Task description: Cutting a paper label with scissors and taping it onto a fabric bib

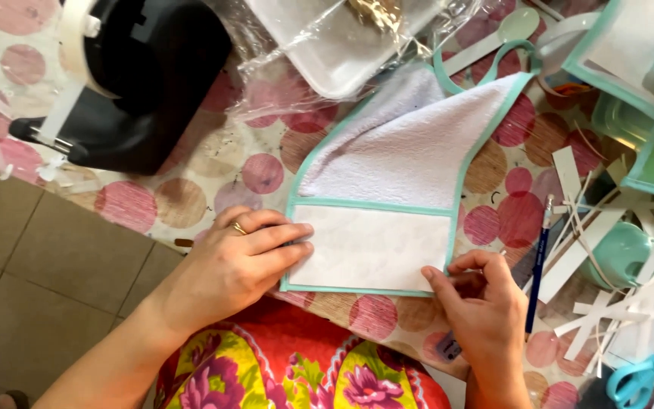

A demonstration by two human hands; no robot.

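Fingers of the left hand are lying flat and close together on the lower left corner of a white terry bib with mint-green binding, pressing it to the table, which is covered in a pink and brown dotted cloth. A ring is showing on one finger of that hand. The right hand is pinching the bib's lower right corner between thumb and curled fingers, just at the edge of the clear pocket that is running across the bottom of the bib. The bib is lying in the middle of the table, its upper part folded over. A blue pen is lying just beside the right hand, white paper strips are piling up further right, and a black tape dispenser is standing well apart at the upper left.
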